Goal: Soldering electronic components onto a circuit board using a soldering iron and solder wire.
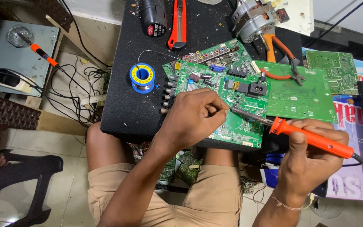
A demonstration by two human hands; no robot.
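A green circuit board with many connectors lies on a small black table. My left hand rests on the board's near part, fingers pinched together; whether it holds solder wire I cannot tell. My right hand grips an orange-handled soldering iron, its metal tip reaching left to just beside my left fingertips over the board.
A blue solder spool sits left of the board. Two more green boards lie right, with orange pliers on them. A red utility knife, a black battery and a motor are at the back. Cables cover the floor at left.
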